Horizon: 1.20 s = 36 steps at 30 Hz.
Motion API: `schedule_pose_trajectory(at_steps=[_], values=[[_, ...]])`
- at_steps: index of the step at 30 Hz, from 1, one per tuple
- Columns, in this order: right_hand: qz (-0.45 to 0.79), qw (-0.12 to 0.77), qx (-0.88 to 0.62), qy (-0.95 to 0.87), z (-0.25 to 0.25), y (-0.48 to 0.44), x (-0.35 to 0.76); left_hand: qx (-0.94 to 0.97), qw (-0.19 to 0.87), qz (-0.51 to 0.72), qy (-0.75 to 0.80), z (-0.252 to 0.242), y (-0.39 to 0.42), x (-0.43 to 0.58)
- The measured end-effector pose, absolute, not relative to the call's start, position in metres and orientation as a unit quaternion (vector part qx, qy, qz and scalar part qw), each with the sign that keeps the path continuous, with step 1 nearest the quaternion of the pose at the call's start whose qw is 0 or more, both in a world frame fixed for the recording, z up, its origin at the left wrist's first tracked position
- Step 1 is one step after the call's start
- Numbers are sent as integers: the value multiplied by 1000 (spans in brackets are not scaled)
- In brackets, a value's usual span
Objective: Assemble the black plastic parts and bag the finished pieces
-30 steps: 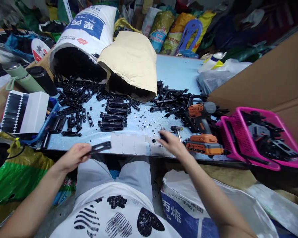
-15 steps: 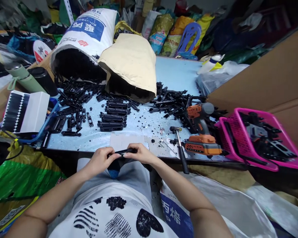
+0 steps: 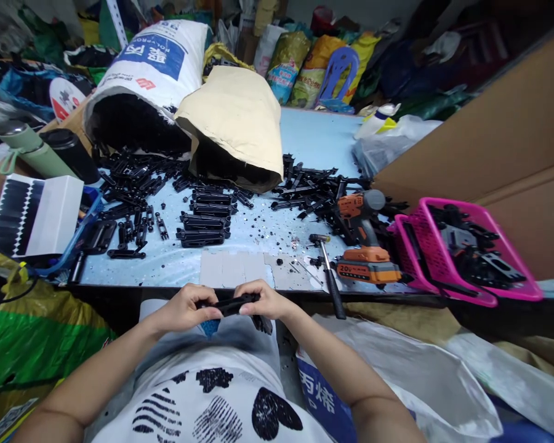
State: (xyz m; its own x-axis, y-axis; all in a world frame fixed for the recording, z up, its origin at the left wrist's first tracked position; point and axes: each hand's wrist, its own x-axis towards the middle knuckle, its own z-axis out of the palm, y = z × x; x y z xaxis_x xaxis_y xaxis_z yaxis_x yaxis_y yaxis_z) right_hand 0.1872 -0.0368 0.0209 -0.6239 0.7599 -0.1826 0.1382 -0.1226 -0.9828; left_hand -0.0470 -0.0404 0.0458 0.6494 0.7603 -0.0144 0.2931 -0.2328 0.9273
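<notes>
Between both hands, over my lap just below the table edge, is a long black plastic part (image 3: 231,306). My left hand (image 3: 191,307) pinches its left end, thumb on the near side. At the other end, my right hand (image 3: 264,301) grips it with thumb and fingers. A dark piece (image 3: 262,324) hangs under my right hand; whether it belongs to the same part I cannot tell. Something blue (image 3: 210,328) shows below my left fingers. Beyond the hands lies a stack of similar black parts (image 3: 204,237) on the blue table (image 3: 166,264).
A hammer (image 3: 331,277) and an orange cordless drill (image 3: 368,261) lie to the right, beside a pink basket (image 3: 484,240) of black parts. Loose black parts surround a beige sack (image 3: 233,117) and a white sack (image 3: 154,67). A blue tray (image 3: 69,252) stands left.
The black part now shows more fully between my hands, tilted up toward the right. A dark piece has come into view below my right hand. The head view has shifted slightly.
</notes>
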Motion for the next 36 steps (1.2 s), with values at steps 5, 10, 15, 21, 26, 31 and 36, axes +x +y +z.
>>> schedule_pose_trajectory(at_steps=[5, 10, 15, 21, 26, 31, 36], values=[[525, 330, -469, -630, 18, -53, 188, 756, 364, 298, 455, 29, -43, -27], [369, 350, -536, -674, 25, -68, 221, 781, 362, 304, 407, 11, -35, -1], [36, 414, -755, -506, 59, -55, 356, 788, 390, 274, 389, 5, -27, 4], [-168, 387, -862, -281, 91, -6, 554, 784, 348, 253, 447, -1, -22, -13], [-162, 506, -783, -322, 104, 20, 611, 777, 304, 263, 484, -5, -19, -25], [-263, 511, -674, -465, 115, 17, 503, 756, 288, 265, 524, -8, -10, -39], [-162, 643, -454, -596, 47, -3, 302, 759, 258, 299, 517, -11, 15, -51]])
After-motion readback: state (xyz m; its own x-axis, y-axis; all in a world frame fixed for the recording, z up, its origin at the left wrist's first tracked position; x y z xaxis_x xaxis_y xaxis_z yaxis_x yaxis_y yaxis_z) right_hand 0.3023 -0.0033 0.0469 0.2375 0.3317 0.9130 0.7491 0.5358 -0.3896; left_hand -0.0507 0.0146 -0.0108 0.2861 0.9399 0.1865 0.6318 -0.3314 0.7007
